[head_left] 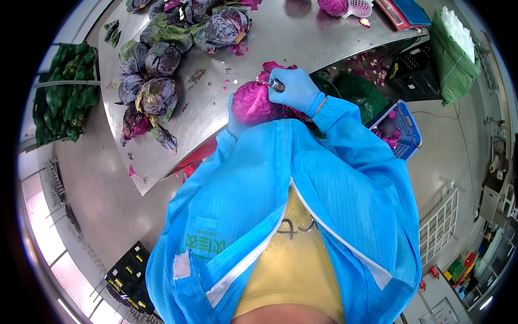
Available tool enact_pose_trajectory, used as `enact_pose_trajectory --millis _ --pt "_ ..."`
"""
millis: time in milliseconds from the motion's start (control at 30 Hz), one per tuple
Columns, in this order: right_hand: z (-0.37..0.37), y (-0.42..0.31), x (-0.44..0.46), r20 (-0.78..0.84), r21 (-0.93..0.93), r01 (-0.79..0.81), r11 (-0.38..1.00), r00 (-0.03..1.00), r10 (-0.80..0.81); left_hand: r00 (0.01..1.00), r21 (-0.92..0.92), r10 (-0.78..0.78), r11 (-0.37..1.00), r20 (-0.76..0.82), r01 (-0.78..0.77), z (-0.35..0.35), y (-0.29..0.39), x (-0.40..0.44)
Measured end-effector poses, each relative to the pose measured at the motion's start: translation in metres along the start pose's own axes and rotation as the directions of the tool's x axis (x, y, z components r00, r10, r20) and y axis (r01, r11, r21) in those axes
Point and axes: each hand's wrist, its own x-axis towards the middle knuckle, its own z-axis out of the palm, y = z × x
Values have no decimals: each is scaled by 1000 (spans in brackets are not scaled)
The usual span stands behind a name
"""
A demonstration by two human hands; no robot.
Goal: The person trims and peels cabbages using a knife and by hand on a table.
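A peeled purple cabbage [252, 103] is held close to my chest at the near edge of the metal table. My left hand [236, 123] cups it from the left and below, most of its fingers hidden behind the cabbage. My gloved right hand [295, 90] is closed around the dark handle of a small knife [277, 85]. Its thin metal end lies against the upper right of the cabbage, where some loose leaves [271, 66] stick out. The knife's blade is mostly hidden.
Unpeeled cabbages [156, 97] lie on the left of the metal table [208, 110]. A netted cabbage [359, 7] sits at the back. To my right are a blue basket [413, 135] with purple pieces, a black crate [413, 73] and a green sack [453, 65].
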Motion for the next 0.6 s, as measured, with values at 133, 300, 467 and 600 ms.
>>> enact_pose_trajectory --millis 133,300,467,600 --pt "15 14 1 -107 23 -23 999 994 26 985 271 100 961 -140 -59 -13 -10 6" --pt "38 68 6 -301 403 -277 872 860 412 749 -585 -392 468 534 663 5 12 11" --pt "22 49 -3 -159 735 -273 621 820 549 956 -727 -254 628 145 277 69 35 13" --pt "29 36 -1 107 885 -310 348 862 496 958 -578 -258 804 -125 141 60 30 15"
